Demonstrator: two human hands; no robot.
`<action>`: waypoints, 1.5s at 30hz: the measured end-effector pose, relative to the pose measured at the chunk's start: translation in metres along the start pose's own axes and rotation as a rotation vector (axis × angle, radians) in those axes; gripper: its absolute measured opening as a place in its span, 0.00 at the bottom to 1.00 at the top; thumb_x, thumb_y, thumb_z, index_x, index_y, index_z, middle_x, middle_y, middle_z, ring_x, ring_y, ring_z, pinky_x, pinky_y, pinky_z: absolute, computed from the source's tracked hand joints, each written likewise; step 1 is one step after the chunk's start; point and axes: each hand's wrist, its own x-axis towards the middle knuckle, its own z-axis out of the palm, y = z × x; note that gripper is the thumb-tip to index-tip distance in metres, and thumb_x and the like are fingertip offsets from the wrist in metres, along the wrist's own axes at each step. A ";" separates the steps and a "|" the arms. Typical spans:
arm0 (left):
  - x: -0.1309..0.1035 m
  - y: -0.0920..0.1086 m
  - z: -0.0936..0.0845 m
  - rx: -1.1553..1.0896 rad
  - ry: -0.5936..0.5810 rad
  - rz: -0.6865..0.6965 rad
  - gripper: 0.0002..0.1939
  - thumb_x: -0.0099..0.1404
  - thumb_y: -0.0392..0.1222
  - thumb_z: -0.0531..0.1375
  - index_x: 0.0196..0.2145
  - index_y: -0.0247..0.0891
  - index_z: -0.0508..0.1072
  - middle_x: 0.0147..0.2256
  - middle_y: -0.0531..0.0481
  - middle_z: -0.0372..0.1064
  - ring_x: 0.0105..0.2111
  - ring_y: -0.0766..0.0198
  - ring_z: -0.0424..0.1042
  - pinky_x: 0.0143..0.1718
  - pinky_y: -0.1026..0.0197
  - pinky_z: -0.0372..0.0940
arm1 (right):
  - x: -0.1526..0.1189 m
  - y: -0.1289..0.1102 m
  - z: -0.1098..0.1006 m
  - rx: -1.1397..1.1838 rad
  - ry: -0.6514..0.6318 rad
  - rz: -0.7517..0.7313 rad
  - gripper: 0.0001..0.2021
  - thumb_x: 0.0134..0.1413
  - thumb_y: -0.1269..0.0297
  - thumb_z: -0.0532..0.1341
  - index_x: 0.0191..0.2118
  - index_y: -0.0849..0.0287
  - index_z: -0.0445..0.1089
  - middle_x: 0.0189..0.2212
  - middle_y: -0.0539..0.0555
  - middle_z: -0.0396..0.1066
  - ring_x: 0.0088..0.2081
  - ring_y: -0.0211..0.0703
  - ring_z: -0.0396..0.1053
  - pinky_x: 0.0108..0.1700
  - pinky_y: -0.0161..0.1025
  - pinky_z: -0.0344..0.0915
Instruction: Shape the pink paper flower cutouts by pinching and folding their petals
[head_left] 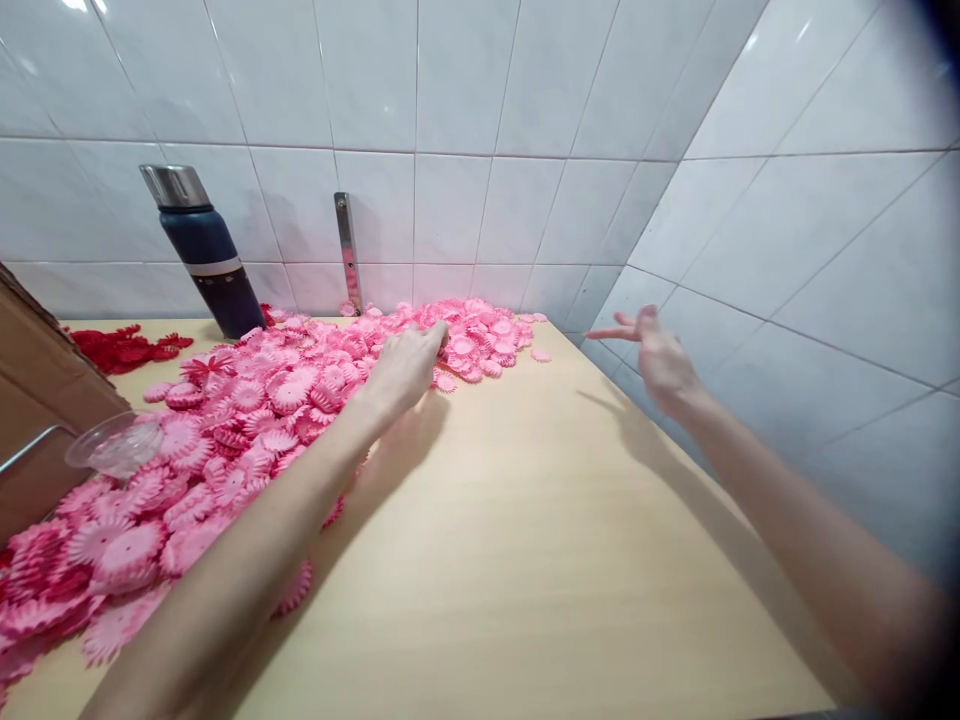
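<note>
Pink scalloped discs [289, 390] lie in a long heap from the lower left to the back of the wooden table [525, 540]. My left hand [411, 365] reaches into the far part of the heap, its fingers bent together at the discs; what they grip, if anything, is hidden. Held up over the table's right edge, my right hand [660, 360] has its fingers stretched apart and nothing in them.
A dark blue bottle [210, 250] stands behind the heap, near red pieces [124, 350]. A clear plastic dish [120, 445] and a cardboard box [49, 400] are at left. A metal strip [347, 250] leans at the tiled wall [450, 200].
</note>
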 end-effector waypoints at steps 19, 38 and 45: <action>-0.057 0.008 0.056 -1.394 0.063 -0.511 0.17 0.50 0.43 0.69 0.34 0.33 0.70 0.30 0.50 0.72 0.27 0.68 0.72 0.32 0.63 0.69 | -0.071 -0.013 0.092 1.142 -0.471 0.507 0.10 0.56 0.59 0.60 0.34 0.60 0.73 0.32 0.55 0.76 0.27 0.39 0.70 0.33 0.38 0.71; -0.053 0.043 0.067 -1.364 0.288 -0.682 0.19 0.52 0.47 0.68 0.39 0.36 0.71 0.33 0.50 0.70 0.24 0.68 0.69 0.22 0.65 0.65 | -0.110 -0.037 0.100 0.803 -0.502 0.202 0.11 0.46 0.60 0.70 0.34 0.60 0.72 0.23 0.48 0.69 0.22 0.33 0.65 0.24 0.33 0.65; -0.052 0.044 0.063 -1.310 0.278 -0.718 0.16 0.53 0.42 0.67 0.38 0.39 0.68 0.30 0.54 0.67 0.25 0.69 0.68 0.24 0.67 0.64 | -0.105 -0.033 0.099 0.890 -0.541 0.352 0.14 0.43 0.62 0.72 0.35 0.59 0.71 0.28 0.50 0.73 0.23 0.36 0.70 0.24 0.34 0.68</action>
